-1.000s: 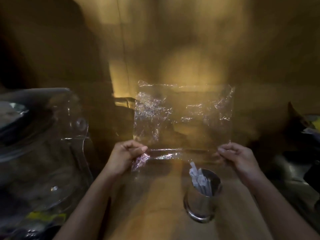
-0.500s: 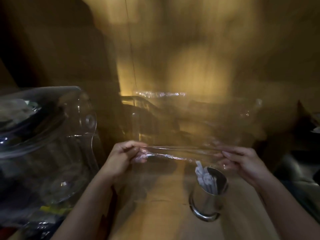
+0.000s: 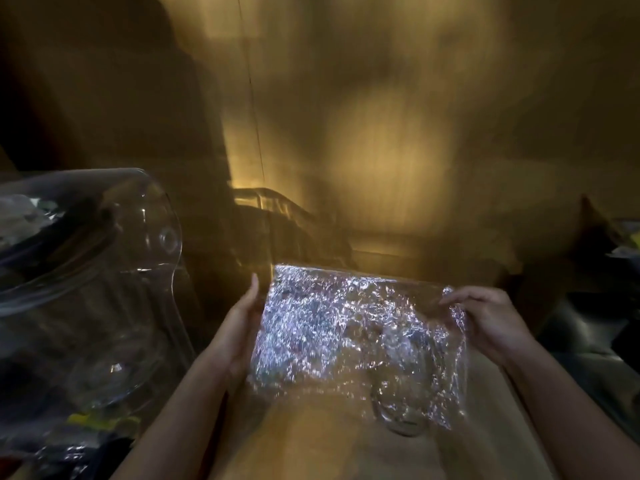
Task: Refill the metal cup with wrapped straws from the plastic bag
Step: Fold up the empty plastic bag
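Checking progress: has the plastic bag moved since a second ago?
Yes. The plastic bag has dropped from upright above the metal cup to lying over it, covering it.

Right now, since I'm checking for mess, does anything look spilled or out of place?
Nothing looks spilled. Both hands, left and right, hold the crumpled bag flat over the cup, hiding most of it. The cup's base sits upright on the table. The picture is blurred.

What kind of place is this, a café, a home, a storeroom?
Hard to say in this dim light; possibly a café or dining corner. A warm wooden table holds a metal cup, seen through the clear plastic bag the hands hold, and a clear plastic chair stands beside it.
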